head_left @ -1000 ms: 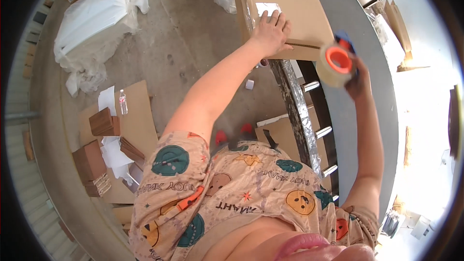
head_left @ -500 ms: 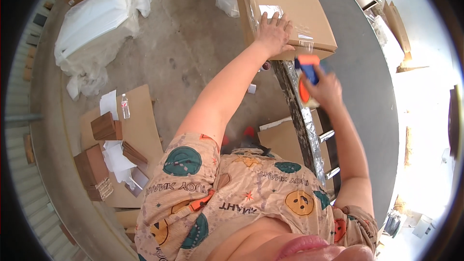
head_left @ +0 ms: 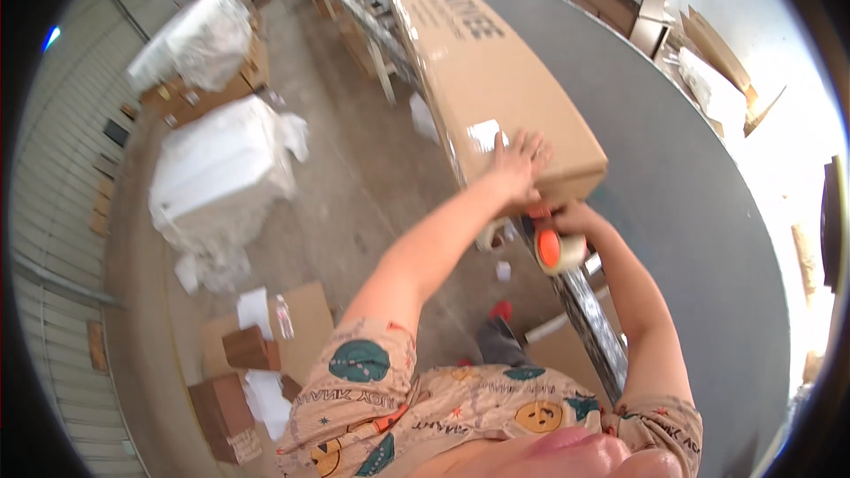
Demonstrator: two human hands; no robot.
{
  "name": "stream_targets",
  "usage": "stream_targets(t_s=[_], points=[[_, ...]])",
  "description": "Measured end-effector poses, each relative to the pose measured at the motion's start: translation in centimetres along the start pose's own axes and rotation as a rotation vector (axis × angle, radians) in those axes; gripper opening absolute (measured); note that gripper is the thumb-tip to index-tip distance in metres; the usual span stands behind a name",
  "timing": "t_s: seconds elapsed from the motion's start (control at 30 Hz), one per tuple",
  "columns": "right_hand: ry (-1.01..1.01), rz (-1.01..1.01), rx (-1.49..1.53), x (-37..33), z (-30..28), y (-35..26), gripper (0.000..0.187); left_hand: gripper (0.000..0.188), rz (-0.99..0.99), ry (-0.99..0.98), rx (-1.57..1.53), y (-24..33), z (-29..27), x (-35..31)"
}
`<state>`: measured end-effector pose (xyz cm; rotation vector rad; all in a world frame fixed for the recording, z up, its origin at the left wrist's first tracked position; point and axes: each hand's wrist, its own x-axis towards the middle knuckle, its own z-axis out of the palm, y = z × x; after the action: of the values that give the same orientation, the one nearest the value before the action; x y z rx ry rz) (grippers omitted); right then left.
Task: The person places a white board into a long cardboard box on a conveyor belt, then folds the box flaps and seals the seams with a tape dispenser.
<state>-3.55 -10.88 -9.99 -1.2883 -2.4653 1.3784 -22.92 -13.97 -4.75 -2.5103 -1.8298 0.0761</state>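
A long brown cardboard box (head_left: 509, 71) lies on the grey worktop, its near end close to me. My left hand (head_left: 521, 168) rests palm down on the box top by that end, fingers spread. Low against the near end face, my right hand (head_left: 571, 217) is closed round a tape dispenser (head_left: 551, 250). Its orange hub and roll of tape show below the hand; the dispenser's handle is mostly hidden by my fingers. A glossy patch of clear tape (head_left: 484, 134) sits on the box top beside my left hand.
The grey worktop (head_left: 682, 230) curves along the right, with a shiny wrapped rail (head_left: 589, 323) at its left edge. On the floor to the left stand a plastic-wrapped stack (head_left: 221, 168) and a flat cardboard sheet (head_left: 310, 310) with brown boards (head_left: 221, 407) and a bottle (head_left: 284, 317).
The tape dispenser in my right hand has moved in against the lower part of the box's near end. My left hand stays on the box top. The view has tilted up, showing more of the box.
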Motion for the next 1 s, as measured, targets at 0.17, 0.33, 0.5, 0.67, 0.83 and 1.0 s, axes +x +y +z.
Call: stream_targets(t_s=[0.17, 0.33, 0.5, 0.67, 0.83, 1.0], points=[[0.174, 0.103, 0.769, -7.5, -6.2, 4.5, 0.04, 0.096, -0.07, 0.168, -0.158, -2.1, 0.5, -2.5], [0.441, 0.141, 1.502, -8.8, -17.1, 11.5, 0.048, 0.086, -0.709, 0.578, -1.051, -8.5, 2.9, -4.2], [0.264, 0.067, 1.526, 2.5, -23.3, 9.8, 0.035, 0.062, -0.87, 0.541, -1.846, -9.7, 3.5, -1.3], [0.019, -0.053, 1.037, 7.3, -22.5, 12.8, 0.032, 0.052, -0.875, 0.451, -1.951, -9.8, 4.3, -0.7], [0.119, 0.013, 1.068, -2.9, -15.4, 7.4, 0.058, 0.039, -0.841, 0.574, -2.276, -9.2, 3.2, -2.7], [0.364, 0.17, 1.109, -3.4, -13.0, 6.6, 0.055, 0.039, -0.864, 0.614, -2.257, -10.2, 4.1, -1.5]])
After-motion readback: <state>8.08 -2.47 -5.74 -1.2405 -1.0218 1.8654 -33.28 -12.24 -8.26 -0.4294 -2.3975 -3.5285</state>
